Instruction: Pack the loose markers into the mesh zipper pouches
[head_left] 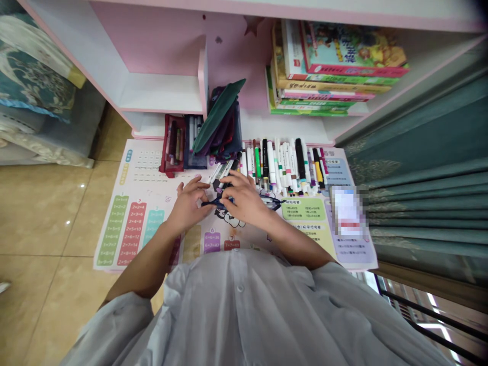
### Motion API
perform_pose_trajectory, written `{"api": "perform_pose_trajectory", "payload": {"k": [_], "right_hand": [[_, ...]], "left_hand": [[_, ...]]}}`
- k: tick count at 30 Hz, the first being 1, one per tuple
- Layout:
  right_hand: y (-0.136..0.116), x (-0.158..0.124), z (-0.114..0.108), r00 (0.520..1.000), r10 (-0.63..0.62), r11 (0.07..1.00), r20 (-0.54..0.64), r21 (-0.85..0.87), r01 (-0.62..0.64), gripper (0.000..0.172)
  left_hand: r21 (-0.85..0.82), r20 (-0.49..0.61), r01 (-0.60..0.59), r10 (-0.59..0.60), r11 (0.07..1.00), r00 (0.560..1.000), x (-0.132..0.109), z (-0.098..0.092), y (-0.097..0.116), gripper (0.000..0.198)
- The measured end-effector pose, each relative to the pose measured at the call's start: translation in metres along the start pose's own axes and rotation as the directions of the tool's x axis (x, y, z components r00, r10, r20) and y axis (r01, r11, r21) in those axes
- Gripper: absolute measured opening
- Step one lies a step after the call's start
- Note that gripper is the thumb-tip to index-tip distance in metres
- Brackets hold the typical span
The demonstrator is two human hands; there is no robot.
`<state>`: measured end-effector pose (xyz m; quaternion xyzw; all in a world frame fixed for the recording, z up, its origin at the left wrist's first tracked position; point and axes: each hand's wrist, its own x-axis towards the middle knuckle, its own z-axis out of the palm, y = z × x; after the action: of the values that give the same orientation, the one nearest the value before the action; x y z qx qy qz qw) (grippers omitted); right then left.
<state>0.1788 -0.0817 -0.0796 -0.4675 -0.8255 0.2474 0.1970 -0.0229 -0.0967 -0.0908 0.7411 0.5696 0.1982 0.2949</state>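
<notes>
My left hand (189, 203) and my right hand (244, 199) meet over the middle of a pink desk mat (133, 223) printed with multiplication tables. Both pinch a thin dark blue pen or marker (213, 203) held level between them. Just beyond my fingers lies a row of several markers and pens (284, 165), side by side, tips toward me. A few loose markers (221, 172) sit right behind my fingertips.
Dark pencil cases (219, 127) and a red one (173, 145) stand at the back of the desk. Stacked picture books (328, 66) fill the pink shelf. A blurred white card (348, 211) lies at right. Green curtain at right, tiled floor at left.
</notes>
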Motion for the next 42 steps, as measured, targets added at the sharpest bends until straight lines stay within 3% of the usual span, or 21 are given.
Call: {"api": "perform_pose_trajectory", "payload": {"k": [42], "right_hand": [[0.0052, -0.0045, -0.0081, 0.997, 0.071, 0.997, 0.024, 0.024, -0.072, 0.019]], "left_hand": [[-0.015, -0.018, -0.025, 0.025, 1.000, 1.000, -0.0002, 0.0035, -0.0066, 0.026]]}}
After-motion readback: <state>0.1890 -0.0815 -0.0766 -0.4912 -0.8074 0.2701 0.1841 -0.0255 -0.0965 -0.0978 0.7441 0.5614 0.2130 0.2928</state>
